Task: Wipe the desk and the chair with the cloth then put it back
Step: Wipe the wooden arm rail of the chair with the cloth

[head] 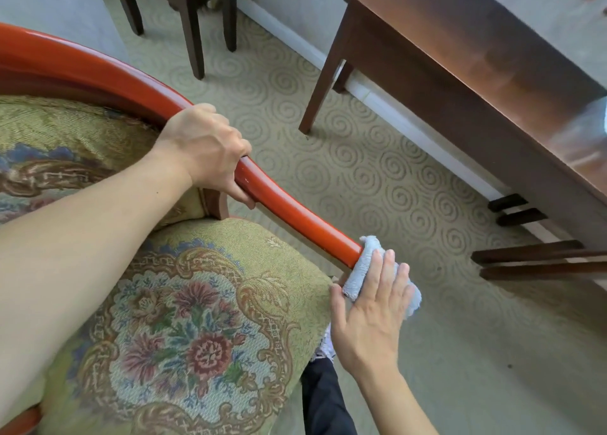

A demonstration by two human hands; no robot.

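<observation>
Left hand [205,149] gripping red curved wooden chair armrest [289,214], running far-left to near-right; flat-fingered right hand [371,313] pressing light-blue terry cloth [364,270] on its end.

A pale carpet [377,178] with a swirl pattern is covering the floor. A dark wooden stool [193,4] is standing at the far left, its legs resting beside the white baseboard [295,40].
</observation>
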